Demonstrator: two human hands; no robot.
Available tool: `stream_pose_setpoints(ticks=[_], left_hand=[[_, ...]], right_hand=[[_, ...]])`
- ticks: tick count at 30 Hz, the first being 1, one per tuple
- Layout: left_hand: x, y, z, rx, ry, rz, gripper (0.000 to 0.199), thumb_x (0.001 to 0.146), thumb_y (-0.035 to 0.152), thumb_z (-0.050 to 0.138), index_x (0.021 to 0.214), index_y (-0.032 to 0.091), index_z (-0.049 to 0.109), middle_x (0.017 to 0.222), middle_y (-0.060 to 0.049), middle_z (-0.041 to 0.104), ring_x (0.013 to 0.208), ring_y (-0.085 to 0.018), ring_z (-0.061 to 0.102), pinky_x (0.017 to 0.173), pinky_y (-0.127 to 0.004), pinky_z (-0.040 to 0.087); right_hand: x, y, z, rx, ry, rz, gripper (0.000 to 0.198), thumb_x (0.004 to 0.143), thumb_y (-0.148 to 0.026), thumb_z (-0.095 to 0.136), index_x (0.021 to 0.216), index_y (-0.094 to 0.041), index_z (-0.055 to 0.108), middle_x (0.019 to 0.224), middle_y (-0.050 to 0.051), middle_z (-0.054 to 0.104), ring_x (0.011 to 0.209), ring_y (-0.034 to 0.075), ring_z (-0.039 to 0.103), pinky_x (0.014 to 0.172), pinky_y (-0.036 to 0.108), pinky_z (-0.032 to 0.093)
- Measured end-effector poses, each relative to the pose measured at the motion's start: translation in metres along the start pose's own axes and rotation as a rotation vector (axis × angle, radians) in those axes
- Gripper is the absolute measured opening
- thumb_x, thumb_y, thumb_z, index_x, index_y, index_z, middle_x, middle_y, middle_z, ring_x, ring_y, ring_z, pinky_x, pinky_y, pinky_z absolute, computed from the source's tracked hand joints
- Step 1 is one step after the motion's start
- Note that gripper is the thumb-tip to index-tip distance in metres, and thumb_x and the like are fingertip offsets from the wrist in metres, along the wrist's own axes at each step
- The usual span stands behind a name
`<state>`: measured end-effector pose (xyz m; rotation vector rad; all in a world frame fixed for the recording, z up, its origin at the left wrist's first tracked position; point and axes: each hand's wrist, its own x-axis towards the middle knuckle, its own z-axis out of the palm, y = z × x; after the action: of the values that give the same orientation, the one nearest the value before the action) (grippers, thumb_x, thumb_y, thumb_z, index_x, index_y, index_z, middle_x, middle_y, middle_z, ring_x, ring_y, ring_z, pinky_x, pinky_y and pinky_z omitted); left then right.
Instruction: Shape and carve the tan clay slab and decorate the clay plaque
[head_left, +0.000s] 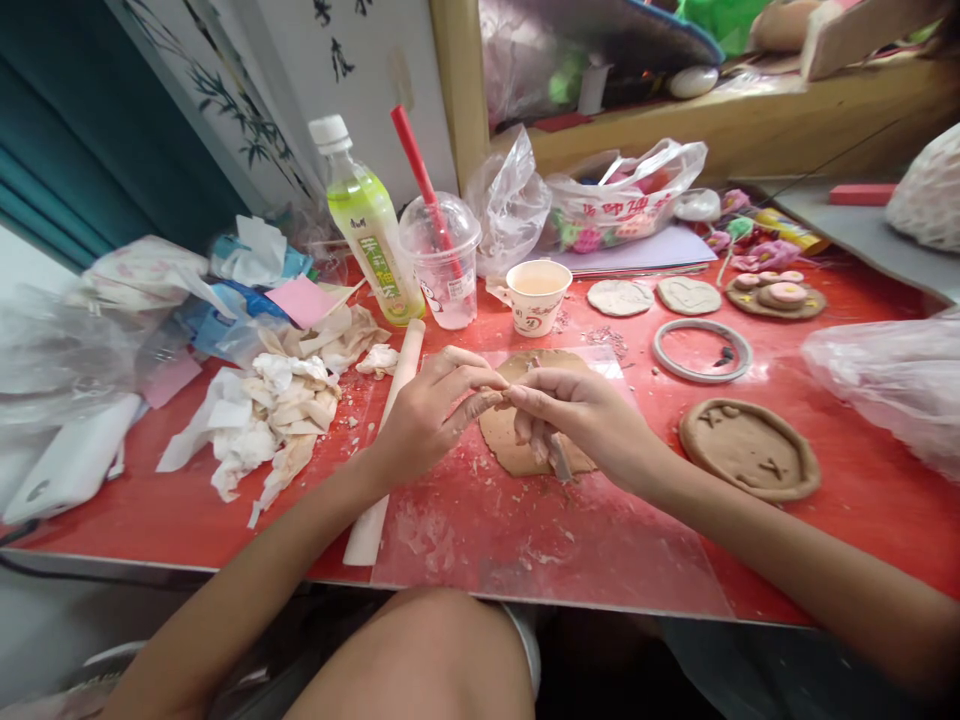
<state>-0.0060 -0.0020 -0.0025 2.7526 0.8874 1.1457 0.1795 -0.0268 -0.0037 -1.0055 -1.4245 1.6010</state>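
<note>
My left hand [439, 405] and my right hand [581, 412] meet fingertip to fingertip over a flat brown clay slab [510, 445]. Between their pinched fingers is a tiny brown bit, which looks like clay; the fingers mostly hide it. Tucked under my right hand's curled fingers is a thin greyish flat-bladed tool [559, 462], its end pointing down over the slab's front edge. The slab lies on a clear plastic sheet [480, 550]. Left of it rests a pale rolling pin [369, 528], partly behind my left hand and wrist.
Crumpled tissues [281, 400] lie left. Behind stand a green drink bottle [367, 235], a plastic cup [454, 290] with a red straw and a paper cup [537, 300]. At right are a ring-shaped roll [664, 360], a rimmed clay disc [750, 455] and a plastic bag [892, 385].
</note>
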Motion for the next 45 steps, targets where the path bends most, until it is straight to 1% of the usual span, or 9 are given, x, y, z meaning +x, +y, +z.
stream_pose_setpoints(ticks=[5, 9, 15, 20, 21, 26, 31, 40, 45], left_hand=[[0.0009, 0.0015, -0.0009, -0.07, -0.003, -0.042, 0.004, 0.086, 0.023, 0.056, 0.089, 0.021, 0.059, 0.088, 0.0, 0.061, 0.084, -0.01, 0.059, 0.076, -0.026, 0.048], [0.0011, 0.0023, -0.0015, -0.084, 0.001, -0.058, 0.003, 0.086, 0.022, 0.056, 0.087, 0.021, 0.058, 0.087, 0.0, 0.061, 0.083, -0.01, 0.059, 0.077, -0.027, 0.047], [0.0015, 0.0029, -0.0017, -0.133, -0.026, -0.105, 0.005, 0.088, 0.023, 0.054, 0.088, 0.021, 0.059, 0.088, 0.001, 0.061, 0.084, -0.01, 0.059, 0.082, -0.029, 0.047], [0.0013, 0.0022, -0.0003, -0.134, -0.017, -0.084, 0.005, 0.087, 0.023, 0.056, 0.085, 0.02, 0.058, 0.086, 0.001, 0.061, 0.082, -0.009, 0.059, 0.095, -0.034, 0.042], [0.0012, 0.0021, -0.0002, -0.129, -0.015, -0.08, 0.005, 0.087, 0.023, 0.056, 0.085, 0.019, 0.058, 0.085, 0.001, 0.06, 0.082, -0.009, 0.059, 0.095, -0.034, 0.042], [0.0011, 0.0026, -0.0005, -0.123, -0.013, -0.076, 0.007, 0.087, 0.025, 0.054, 0.086, 0.019, 0.058, 0.086, 0.0, 0.06, 0.084, -0.011, 0.059, 0.083, -0.03, 0.048], [0.0011, 0.0043, -0.0014, -0.083, -0.001, -0.065, 0.005, 0.087, 0.024, 0.055, 0.086, 0.02, 0.058, 0.084, 0.0, 0.06, 0.08, -0.011, 0.059, 0.077, -0.029, 0.048], [0.001, 0.0028, -0.001, -0.127, -0.008, -0.063, 0.004, 0.086, 0.023, 0.056, 0.088, 0.02, 0.058, 0.088, 0.0, 0.061, 0.08, -0.01, 0.058, 0.077, -0.029, 0.047], [0.0007, 0.0029, -0.0018, -0.11, -0.015, -0.083, 0.008, 0.089, 0.026, 0.053, 0.091, 0.021, 0.058, 0.091, -0.001, 0.061, 0.081, -0.011, 0.058, 0.077, -0.03, 0.048]], right_hand=[[0.0003, 0.0006, 0.0008, 0.01, -0.024, 0.038, 0.034, 0.079, -0.049, 0.057, 0.074, -0.016, 0.057, 0.057, -0.002, 0.058, 0.039, 0.006, 0.051, 0.03, 0.016, 0.036], [-0.0003, 0.0018, 0.002, 0.03, -0.064, 0.042, 0.035, 0.081, -0.048, 0.056, 0.07, -0.016, 0.054, 0.056, -0.002, 0.058, 0.04, 0.006, 0.053, 0.032, 0.015, 0.038], [-0.0007, 0.0016, 0.0022, 0.056, -0.048, 0.042, 0.033, 0.079, -0.049, 0.059, 0.075, -0.016, 0.056, 0.057, -0.003, 0.058, 0.039, 0.006, 0.052, 0.03, 0.015, 0.037], [-0.001, 0.0009, 0.0029, 0.082, -0.062, 0.048, 0.034, 0.079, -0.047, 0.059, 0.066, -0.016, 0.054, 0.051, -0.003, 0.056, 0.039, 0.005, 0.052, 0.032, 0.014, 0.037], [-0.0012, 0.001, 0.0033, 0.092, -0.063, 0.051, 0.034, 0.079, -0.047, 0.06, 0.066, -0.016, 0.054, 0.051, -0.004, 0.056, 0.038, 0.005, 0.052, 0.031, 0.013, 0.036], [-0.0012, 0.0017, 0.0048, 0.132, -0.046, 0.075, 0.034, 0.076, -0.049, 0.061, 0.073, -0.016, 0.056, 0.056, -0.003, 0.058, 0.039, 0.005, 0.052, 0.03, 0.014, 0.035], [-0.0007, 0.002, 0.0046, 0.117, -0.056, 0.078, 0.036, 0.077, -0.05, 0.061, 0.067, -0.016, 0.054, 0.053, -0.003, 0.057, 0.039, 0.005, 0.052, 0.031, 0.014, 0.034], [-0.0015, 0.0008, 0.005, 0.138, -0.062, 0.064, 0.035, 0.078, -0.047, 0.061, 0.064, -0.016, 0.053, 0.05, -0.004, 0.055, 0.037, 0.004, 0.052, 0.032, 0.014, 0.033], [-0.0013, -0.0009, 0.0057, 0.162, -0.037, 0.071, 0.029, 0.078, -0.044, 0.062, 0.07, -0.016, 0.057, 0.055, -0.004, 0.057, 0.038, 0.004, 0.052, 0.032, 0.015, 0.035]])
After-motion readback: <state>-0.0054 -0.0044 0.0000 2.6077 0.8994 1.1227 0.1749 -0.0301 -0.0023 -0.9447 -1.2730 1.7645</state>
